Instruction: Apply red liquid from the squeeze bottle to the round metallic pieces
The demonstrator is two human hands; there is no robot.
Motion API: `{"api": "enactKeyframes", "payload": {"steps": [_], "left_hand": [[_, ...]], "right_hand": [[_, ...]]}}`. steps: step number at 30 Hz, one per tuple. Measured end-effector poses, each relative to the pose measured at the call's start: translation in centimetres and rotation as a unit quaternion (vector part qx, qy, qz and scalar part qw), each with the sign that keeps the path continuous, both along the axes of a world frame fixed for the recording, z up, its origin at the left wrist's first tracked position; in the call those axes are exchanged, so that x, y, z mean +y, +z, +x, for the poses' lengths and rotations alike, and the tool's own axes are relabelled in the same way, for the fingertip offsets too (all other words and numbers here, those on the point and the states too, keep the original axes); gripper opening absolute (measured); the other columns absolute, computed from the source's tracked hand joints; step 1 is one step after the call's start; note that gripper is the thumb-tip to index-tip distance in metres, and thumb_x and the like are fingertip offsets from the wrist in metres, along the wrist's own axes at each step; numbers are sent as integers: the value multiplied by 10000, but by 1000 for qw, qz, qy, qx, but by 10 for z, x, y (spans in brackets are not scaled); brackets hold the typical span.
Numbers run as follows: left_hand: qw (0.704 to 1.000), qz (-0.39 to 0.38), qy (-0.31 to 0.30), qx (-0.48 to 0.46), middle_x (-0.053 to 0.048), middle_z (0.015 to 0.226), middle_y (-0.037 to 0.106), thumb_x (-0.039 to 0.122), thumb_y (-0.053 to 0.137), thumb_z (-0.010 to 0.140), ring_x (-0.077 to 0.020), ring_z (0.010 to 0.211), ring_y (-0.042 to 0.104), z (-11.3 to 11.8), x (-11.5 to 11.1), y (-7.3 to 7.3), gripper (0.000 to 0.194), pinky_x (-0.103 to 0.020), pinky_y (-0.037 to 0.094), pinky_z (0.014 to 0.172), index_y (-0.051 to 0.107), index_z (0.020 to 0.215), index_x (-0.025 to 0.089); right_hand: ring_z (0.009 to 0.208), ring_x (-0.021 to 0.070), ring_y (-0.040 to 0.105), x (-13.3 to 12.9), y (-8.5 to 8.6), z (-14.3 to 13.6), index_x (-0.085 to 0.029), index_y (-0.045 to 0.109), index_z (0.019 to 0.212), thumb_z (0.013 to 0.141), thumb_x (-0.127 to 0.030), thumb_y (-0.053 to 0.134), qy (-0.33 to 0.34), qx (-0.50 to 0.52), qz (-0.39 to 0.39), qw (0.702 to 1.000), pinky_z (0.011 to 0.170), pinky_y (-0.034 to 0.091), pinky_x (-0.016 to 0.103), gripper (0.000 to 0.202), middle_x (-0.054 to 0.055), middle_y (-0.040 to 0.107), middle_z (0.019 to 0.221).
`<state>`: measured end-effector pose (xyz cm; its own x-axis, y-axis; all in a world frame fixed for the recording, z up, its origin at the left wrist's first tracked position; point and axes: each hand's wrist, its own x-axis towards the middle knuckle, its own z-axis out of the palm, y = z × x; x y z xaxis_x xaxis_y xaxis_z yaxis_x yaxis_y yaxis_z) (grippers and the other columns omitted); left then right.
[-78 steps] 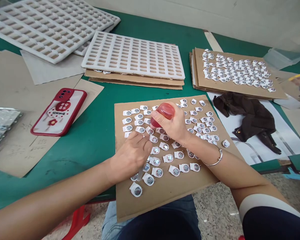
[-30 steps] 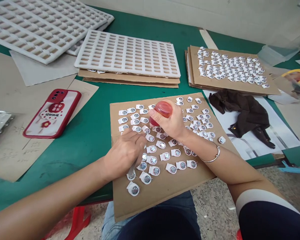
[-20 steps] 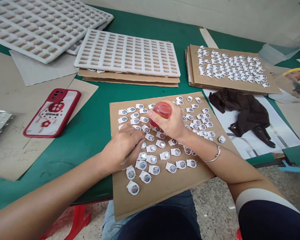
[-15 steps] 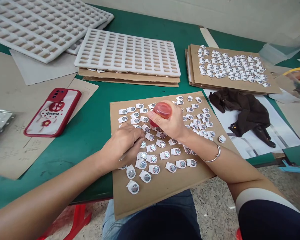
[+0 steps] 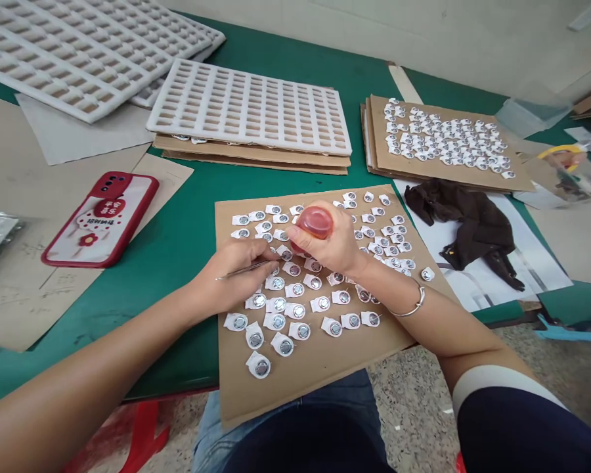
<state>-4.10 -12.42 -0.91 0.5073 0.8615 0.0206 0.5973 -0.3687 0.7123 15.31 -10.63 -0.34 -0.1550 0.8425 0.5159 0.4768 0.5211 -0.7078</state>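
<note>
Over the brown cardboard sheet (image 5: 295, 394), my right hand (image 5: 342, 240) is wrapped round a red squeeze bottle (image 5: 316, 222) tipped downward; its lower end is hidden. Just left of it, my left hand (image 5: 236, 276) is closed on a thin metal tool (image 5: 246, 268), whose slim end sticks out past the palm. The fingertips of that hand are close to a small round silver part on a white tab (image 5: 284, 253) under the bottle. Several similar parts (image 5: 259, 364) lie in loose rows across the sheet.
White slotted trays (image 5: 251, 108) sit on cardboard at the back, with more trays (image 5: 79, 52) at the left. A phone in a red case (image 5: 101, 220) lies left. Right are a stack of cardboard (image 5: 391, 151) bearing similar parts, dark cloth (image 5: 473, 226) and a clear box (image 5: 534, 112).
My left hand has turned and drawn slightly left, showing more of the metal tool. My right hand stays on the bottle in nearly the same place. The view has shifted a little.
</note>
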Motion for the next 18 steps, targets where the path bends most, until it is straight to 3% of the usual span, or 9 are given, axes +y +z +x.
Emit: {"api": "enactKeyframes", "payload": {"steps": [5,8,11,13,18], "left_hand": [[995,-86,34,-23,1,709,671,284,586,752,-128,614,591,0,7,1,121,-210,421,509,654,742,185],[992,-110,40,-46,-8,711,668,292,604,740,-125,610,589,-1,10,0,124,-217,432,519,654,735,179],[992,-111,29,-56,-6,729,670,289,606,742,-125,641,596,-3,12,-2,119,-215,439,542,659,741,182],[991,-114,20,-60,1,731,670,283,602,749,-119,648,596,-3,12,-4,113,-211,439,551,660,742,186],[989,-122,28,-74,17,705,666,270,608,753,-100,607,579,-2,11,-5,94,-200,429,533,655,737,190]], "right_hand": [[496,129,603,16,14,10,-221,480,786,829,-516,468,51,109,-178,977,397,434,236,298,-29,551,551],[450,128,605,14,17,14,-224,476,804,819,-500,488,46,152,-209,965,335,400,223,276,-30,566,545],[498,142,626,-1,10,14,-216,508,828,775,-440,573,19,147,-188,971,425,493,272,239,-10,607,602],[596,148,641,-13,2,14,-214,540,825,734,-395,632,-8,124,-128,984,535,533,308,223,9,637,707],[716,141,627,-24,-6,14,-216,584,826,687,-291,692,-5,80,-32,996,662,526,313,191,-3,643,758]]}}
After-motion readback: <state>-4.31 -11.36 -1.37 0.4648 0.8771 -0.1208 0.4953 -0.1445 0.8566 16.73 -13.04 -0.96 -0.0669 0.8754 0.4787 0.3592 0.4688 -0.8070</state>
